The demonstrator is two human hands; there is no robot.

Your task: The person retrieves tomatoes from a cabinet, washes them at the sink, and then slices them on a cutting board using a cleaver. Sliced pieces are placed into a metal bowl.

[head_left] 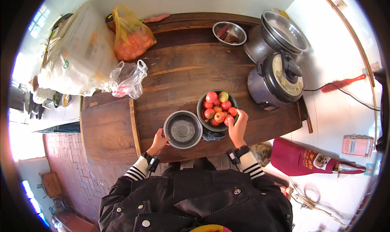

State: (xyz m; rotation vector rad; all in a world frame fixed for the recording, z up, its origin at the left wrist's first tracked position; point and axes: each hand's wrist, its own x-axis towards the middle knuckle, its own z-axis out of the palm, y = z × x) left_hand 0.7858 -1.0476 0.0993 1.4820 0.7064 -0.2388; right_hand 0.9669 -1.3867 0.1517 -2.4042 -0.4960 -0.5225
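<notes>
My left hand point(159, 142) grips the left rim of a round steel bowl point(182, 130), with the thumb on its edge. That bowl stands on the wooden table with nothing in its bottom. Right beside it is a dark bowl point(200, 110) heaped with round red fruits point(219, 116), a yellowish one point(223, 96) among them. At its right side, the fingers and thumb of my right hand point(238, 129) close around a red fruit point(229, 120) on the edge of the heap. The hand covers part of the rim there.
An electric pressure cooker point(275, 79) stands at the right, before a large metal pot point(260, 43). A small steel bowl point(214, 34) holds reddish tubers. Along the left are a yellow plastic bag point(132, 43), a clear bag point(129, 79) and a plastic-covered bulk point(82, 52). Dark cloth point(213, 136) lies below the fruit bowl.
</notes>
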